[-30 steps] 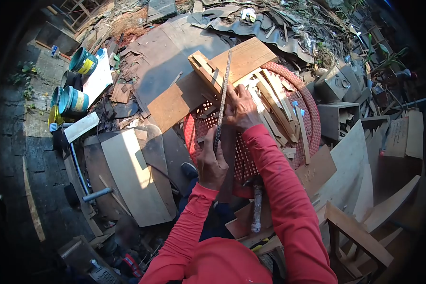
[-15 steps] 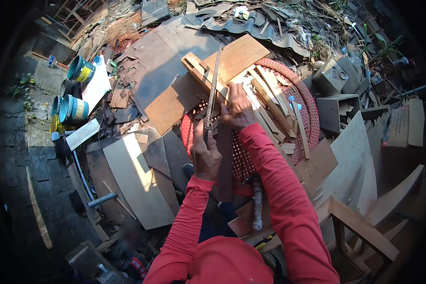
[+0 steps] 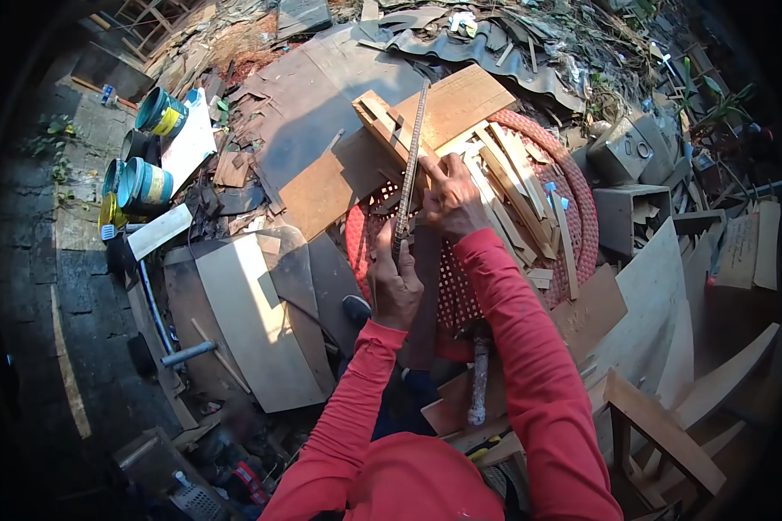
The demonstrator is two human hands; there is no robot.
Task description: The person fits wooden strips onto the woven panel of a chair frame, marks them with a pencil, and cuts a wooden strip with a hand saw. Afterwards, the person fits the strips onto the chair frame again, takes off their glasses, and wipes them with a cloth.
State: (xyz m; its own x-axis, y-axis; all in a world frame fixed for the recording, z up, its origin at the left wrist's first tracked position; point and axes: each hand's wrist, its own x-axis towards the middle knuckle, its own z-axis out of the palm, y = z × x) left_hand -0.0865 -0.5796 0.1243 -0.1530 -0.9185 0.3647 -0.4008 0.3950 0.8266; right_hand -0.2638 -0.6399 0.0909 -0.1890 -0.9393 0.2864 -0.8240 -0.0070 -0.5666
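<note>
**Ribbed strip [image 3: 414,139] clasped in the left grip [image 3: 395,282]**

The left grip closes around the strip's near end; its far end reaches over the narrow wooden piece [image 3: 375,111]. The right grip [image 3: 453,198], fingers bent, is just right of the strip; whether it clenches anything, I cannot tell. Loose wood slats [image 3: 513,195] lie to its right, on red woven mesh [image 3: 586,195].
</note>
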